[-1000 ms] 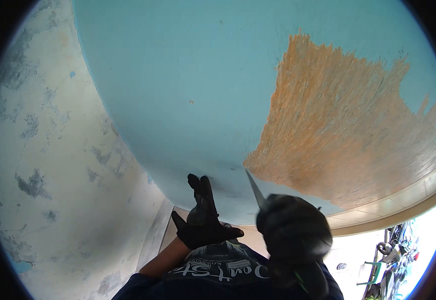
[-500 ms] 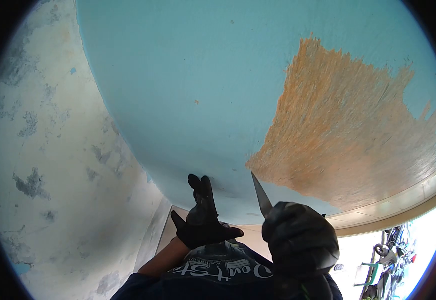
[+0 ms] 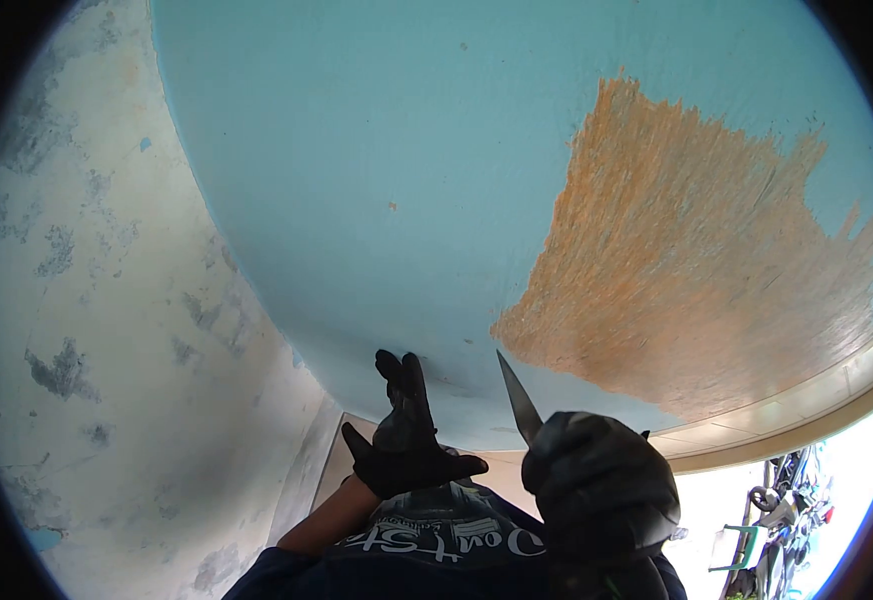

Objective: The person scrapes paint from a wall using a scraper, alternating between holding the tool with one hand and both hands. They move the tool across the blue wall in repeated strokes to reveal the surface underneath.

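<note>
My right hand point(image 3: 602, 490), in a black glove, is closed round the hidden handle of a scraper point(image 3: 520, 398). Its thin metal blade points up and to the left, the tip overlapping the blue painted wall point(image 3: 377, 130) just below the lower left corner of a bare orange-brown patch point(image 3: 677, 250). That patch has ragged edges and streaky scrape marks. To the left, my left hand point(image 3: 405, 440), also gloved in black, holds nothing. Its fingers are spread, with the fingertips over the lower part of the blue wall.
On the left a whitish wall point(image 3: 127, 300) with grey blotches meets the blue one. A pale tiled strip point(image 3: 787, 400) runs along the blue wall's base at the right. Motorbikes point(image 3: 782, 510) stand in bright light at the lower right. My printed dark shirt point(image 3: 437, 535) shows below.
My right hand and the scraper have shifted slightly down, the blade tip moving a little lower and left. My left hand stays where it was.
</note>
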